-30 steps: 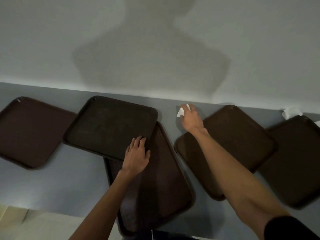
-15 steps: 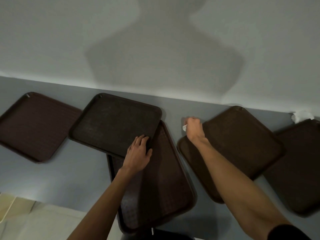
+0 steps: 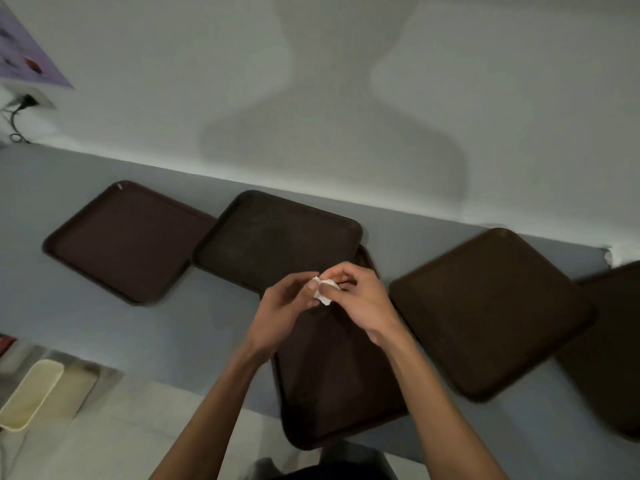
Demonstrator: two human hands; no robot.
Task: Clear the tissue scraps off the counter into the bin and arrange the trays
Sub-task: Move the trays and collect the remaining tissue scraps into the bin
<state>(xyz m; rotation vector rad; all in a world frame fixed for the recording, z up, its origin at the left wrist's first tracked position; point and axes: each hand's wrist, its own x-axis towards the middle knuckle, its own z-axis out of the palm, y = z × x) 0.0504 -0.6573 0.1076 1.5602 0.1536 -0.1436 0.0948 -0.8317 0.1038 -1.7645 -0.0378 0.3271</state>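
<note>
We see the scrap (image 3: 323,291) pinched between the fingertips of both hands. The right hand (image 3: 360,299) grips it from the right, and the left hand (image 3: 280,313) curls onto its left edge. The bin (image 3: 31,393) lies well left of the fingers and nearer the body, so we judge the left hand better placed to carry.

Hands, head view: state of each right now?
Left hand: closed, pinching the tissue scrap.
Right hand: closed, pinching the same tissue scrap.
</note>
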